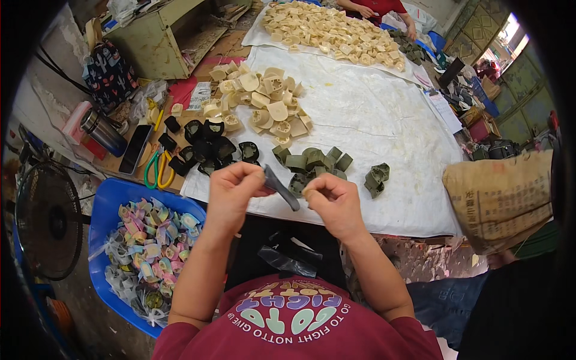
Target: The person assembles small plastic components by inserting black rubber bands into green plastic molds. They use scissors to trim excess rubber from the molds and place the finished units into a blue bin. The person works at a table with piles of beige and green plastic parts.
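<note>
My left hand (231, 193) and my right hand (333, 201) are raised together over the near edge of the table. Between them runs a narrow grey strip (282, 189): the left fingers pinch its upper end, the right fingers close near its lower end. Just beyond the hands lies a small heap of grey-green moulded pieces (313, 162), with two more (377, 179) off to the right. Black pieces (210, 149) are heaped to the left, and cream pieces (264, 102) lie further back.
A white cloth (372, 120) covers the table. A blue tub (111, 207) of pastel wrapped pieces stands at lower left. Green-handled scissors (157, 170), a phone (134, 149) and a steel flask (102, 131) lie left. Another person (375, 7) sits at the far end. A sack (501, 195) stands right.
</note>
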A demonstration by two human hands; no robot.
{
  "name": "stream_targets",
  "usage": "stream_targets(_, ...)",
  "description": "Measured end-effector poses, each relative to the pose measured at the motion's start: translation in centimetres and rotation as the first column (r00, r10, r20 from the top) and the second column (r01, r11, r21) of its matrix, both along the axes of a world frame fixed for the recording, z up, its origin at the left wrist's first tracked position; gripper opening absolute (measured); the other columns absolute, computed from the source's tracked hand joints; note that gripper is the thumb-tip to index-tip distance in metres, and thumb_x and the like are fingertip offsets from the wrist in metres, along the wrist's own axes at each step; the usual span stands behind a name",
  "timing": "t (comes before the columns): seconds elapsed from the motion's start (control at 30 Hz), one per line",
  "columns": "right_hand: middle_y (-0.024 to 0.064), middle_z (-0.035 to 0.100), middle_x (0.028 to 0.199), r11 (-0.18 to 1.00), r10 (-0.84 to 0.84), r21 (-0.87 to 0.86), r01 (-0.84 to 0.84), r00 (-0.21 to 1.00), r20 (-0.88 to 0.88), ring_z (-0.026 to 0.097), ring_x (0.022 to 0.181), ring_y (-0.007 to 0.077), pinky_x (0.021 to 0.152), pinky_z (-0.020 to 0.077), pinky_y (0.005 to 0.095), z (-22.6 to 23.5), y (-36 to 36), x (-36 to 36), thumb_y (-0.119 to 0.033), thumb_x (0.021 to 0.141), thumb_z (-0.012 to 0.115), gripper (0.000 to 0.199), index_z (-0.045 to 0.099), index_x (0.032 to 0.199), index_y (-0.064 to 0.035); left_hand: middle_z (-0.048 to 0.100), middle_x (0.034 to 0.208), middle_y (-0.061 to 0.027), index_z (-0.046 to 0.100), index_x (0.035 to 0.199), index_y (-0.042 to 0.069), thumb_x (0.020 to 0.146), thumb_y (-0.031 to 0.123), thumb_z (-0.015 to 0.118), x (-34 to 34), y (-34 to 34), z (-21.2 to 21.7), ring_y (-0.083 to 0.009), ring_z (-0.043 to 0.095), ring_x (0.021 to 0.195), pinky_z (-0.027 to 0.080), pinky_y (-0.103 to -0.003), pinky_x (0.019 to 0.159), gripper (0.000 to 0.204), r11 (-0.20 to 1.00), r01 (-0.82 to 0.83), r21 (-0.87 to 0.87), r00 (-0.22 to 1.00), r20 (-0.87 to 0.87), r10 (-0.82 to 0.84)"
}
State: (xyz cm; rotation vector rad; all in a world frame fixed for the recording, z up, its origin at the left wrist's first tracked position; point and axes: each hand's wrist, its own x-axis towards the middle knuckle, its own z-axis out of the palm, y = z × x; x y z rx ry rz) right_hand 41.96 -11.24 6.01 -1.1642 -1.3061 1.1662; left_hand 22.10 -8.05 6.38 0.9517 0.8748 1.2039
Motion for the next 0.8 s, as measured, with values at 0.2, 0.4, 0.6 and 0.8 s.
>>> stream_targets(0.2, 0.0009, 0.065, 0.080, 0.979, 0.064, -0.187, -0.086, 0.990, -0.123, 0.057, 0.068, 0.0068, 0.062, 0.0463, 0.0227, 1.7, -0.3, -0.3, -0.012, 0.086, 0.066, 0.015, 0.067, 0.093, 0.0007, 0.062, 0.083, -0.0043, 0.066, 0.085, -0.001, 0.086, 0.000, 0.062, 1.3, -0.6, -0.3, -0.0113, 0.059, 0.076, 0.048, -0.024, 0.069, 0.004, 0.949, 0.070, 0.308, 0.939, -0.342, 0.042)
stream_targets(0.4, 0.0089, 0.063, 0.069, 0.995, 0.082, -0.073, -0.066, 0.969, 0.231, 0.056, 0.063, 0.0101, 0.060, 0.0462, 0.0264, 1.6, 0.4, -0.8, -0.011, 0.083, 0.059, 0.016, 0.064, 0.081, 0.0047, 0.059, 0.078, -0.0066, 0.063, 0.082, -0.002, 0.081, -0.004, 0.062, 2.8, -1.9, 1.2, -0.0141, 0.056, 0.070, 0.043, -0.025, 0.064, 0.002, 0.811, 0.149, 0.566, 0.774, -0.578, 0.261)
stream_targets(0.6, 0.0037, 0.065, 0.073, 0.983, 0.103, -0.158, -0.094, 0.994, 0.047, 0.055, 0.063, 0.0077, 0.059, 0.0457, 0.0251, 0.6, 0.5, 0.2, -0.011, 0.084, 0.060, 0.014, 0.066, 0.083, 0.0022, 0.058, 0.076, -0.0051, 0.063, 0.082, -0.002, 0.082, -0.004, 0.062, 1.0, -1.1, 0.3, -0.0114, 0.055, 0.070, 0.043, -0.024, 0.064, 0.002, 0.934, -0.035, 0.356, 0.902, -0.392, 0.183)
stream_targets(0.8, 0.0054, 0.067, 0.078, 0.986, 0.165, -0.065, -0.156, 0.971, 0.174, 0.056, 0.068, 0.0075, 0.063, 0.0473, 0.0245, 2.3, 0.5, -1.1, -0.015, 0.087, 0.062, 0.023, 0.067, 0.096, 0.0052, 0.059, 0.077, -0.0075, 0.063, 0.083, -0.002, 0.080, -0.005, 0.063, 1.4, -1.5, 0.4, -0.0154, 0.057, 0.070, 0.044, -0.026, 0.064, 0.004, 0.803, 0.114, 0.584, 0.811, -0.521, 0.264)
